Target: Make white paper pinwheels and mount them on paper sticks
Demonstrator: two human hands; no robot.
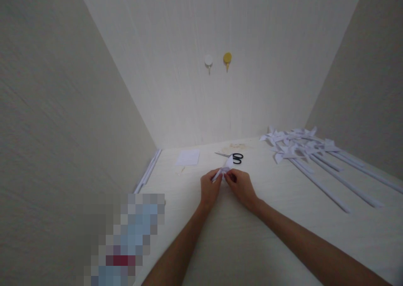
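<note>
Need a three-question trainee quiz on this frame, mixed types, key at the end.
1. True or false: the left hand and the right hand both have fingers on the folded white paper.

2. Fill the gap: seen from the person's side, the flat paper square lies to the ____ of the scissors.

3. Multiple choice: what lies on the person's right side of the work surface?
A. A roll of tape
B. Paper pinwheels
C. A glue bottle

Key: 1. True. 2. Left. 3. B.
</note>
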